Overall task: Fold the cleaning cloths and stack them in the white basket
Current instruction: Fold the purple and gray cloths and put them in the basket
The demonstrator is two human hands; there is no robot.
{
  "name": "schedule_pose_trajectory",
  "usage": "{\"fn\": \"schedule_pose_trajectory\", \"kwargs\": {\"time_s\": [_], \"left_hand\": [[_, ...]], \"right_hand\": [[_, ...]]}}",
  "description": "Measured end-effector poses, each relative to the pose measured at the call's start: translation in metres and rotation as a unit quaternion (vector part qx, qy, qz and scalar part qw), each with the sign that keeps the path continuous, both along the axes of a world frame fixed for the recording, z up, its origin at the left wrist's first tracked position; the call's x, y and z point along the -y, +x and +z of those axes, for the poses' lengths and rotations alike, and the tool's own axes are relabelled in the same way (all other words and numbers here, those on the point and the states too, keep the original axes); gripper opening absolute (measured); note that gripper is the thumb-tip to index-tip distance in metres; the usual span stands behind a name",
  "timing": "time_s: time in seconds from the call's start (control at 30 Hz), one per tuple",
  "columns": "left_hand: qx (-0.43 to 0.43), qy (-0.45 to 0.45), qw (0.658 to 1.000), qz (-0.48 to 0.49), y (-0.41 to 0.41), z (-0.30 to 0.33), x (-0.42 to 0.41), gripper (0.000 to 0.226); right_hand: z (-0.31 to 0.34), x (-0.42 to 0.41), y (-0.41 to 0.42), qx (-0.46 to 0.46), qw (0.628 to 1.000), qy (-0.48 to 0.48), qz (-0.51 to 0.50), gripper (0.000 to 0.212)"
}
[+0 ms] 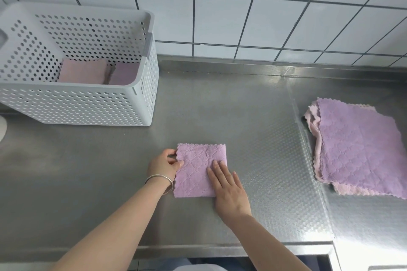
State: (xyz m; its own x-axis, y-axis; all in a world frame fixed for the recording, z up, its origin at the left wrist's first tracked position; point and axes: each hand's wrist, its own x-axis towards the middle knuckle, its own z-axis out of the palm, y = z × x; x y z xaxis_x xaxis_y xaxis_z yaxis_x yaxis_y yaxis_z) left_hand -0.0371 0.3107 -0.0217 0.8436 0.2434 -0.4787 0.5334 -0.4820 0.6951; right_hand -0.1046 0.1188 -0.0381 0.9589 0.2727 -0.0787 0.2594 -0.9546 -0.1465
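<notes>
The folded purple cloth [199, 169] is pinned flat by the right hand [226, 187], whose fingers are laid straight and together on its right part with the palm trailing off the near right corner, while its left edge is pinched by the left hand [164, 166] between thumb and curled fingers; a silver bangle [159, 179] is worn on that wrist. The step in hand is judged to be the pressing and squaring of the fold before the cloth is carried away. It is done well if the layers are kept aligned at the pinched edge, the crease is smoothed outward under the flat palm, and the whole packet is then lifted by both sides so that it is not allowed to spring open. The cloth lies near the front middle of the steel surface [220, 103], nearly square but slightly longer from near to far, with its scalloped edge turned toward the tiled wall [220, 17]. To the far left stands the white perforated basket [88, 105], in which a pink folded cloth [82, 71] and a purple one [124, 73] are already laid side by side. Well apart to the right, a pile of unfolded cloths [361, 152] is left waiting, purple on top with pink beneath.
</notes>
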Motion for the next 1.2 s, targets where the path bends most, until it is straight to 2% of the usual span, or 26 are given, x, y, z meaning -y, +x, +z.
{"fn": "schedule_pose_trajectory", "kwargs": {"time_s": [0.1, 0.17, 0.23, 0.3, 0.37, 0.43, 0.57, 0.77, 0.93, 1.2], "left_hand": [[0.040, 0.134, 0.987, -0.075, -0.005, 0.008, 0.002, 0.045], [0.117, 0.197, 0.970, -0.080, -0.010, 0.008, 0.005, 0.053], [0.237, 0.249, 0.931, -0.121, -0.014, 0.005, 0.012, 0.051], [0.298, 0.280, 0.884, -0.226, -0.017, 0.000, 0.022, 0.053], [0.289, 0.306, 0.849, -0.319, -0.019, -0.010, 0.032, 0.056], [0.246, 0.335, 0.835, -0.360, -0.019, -0.018, 0.035, 0.061], [0.205, 0.348, 0.830, -0.385, -0.017, -0.035, 0.027, 0.065], [0.208, 0.334, 0.836, -0.381, -0.016, -0.038, 0.027, 0.066], [0.197, 0.322, 0.847, -0.375, -0.016, -0.035, 0.028, 0.068], [0.176, 0.348, 0.837, -0.384, -0.007, -0.028, 0.030, 0.064]], "right_hand": [[0.009, 0.005, -0.010, 0.000, 0.999, 0.021, 0.027, 0.069], [0.019, 0.009, -0.015, 0.006, 0.997, 0.063, 0.048, 0.067], [0.026, 0.008, -0.009, 0.024, 0.994, 0.104, 0.034, 0.061], [0.028, 0.001, 0.007, 0.039, 0.995, 0.097, 0.000, 0.055], [0.024, -0.007, 0.024, 0.026, 0.997, 0.065, -0.033, 0.052], [0.017, -0.012, 0.036, -0.013, 0.998, 0.022, -0.066, 0.056], [-0.002, -0.008, 0.040, -0.034, 0.996, -0.001, -0.085, 0.061], [-0.010, -0.005, 0.039, -0.014, 0.997, -0.012, -0.078, 0.064], [-0.008, -0.006, 0.038, -0.035, 0.997, 0.001, -0.071, 0.066], [-0.001, -0.013, 0.043, -0.049, 0.995, -0.040, -0.081, 0.067]]}}
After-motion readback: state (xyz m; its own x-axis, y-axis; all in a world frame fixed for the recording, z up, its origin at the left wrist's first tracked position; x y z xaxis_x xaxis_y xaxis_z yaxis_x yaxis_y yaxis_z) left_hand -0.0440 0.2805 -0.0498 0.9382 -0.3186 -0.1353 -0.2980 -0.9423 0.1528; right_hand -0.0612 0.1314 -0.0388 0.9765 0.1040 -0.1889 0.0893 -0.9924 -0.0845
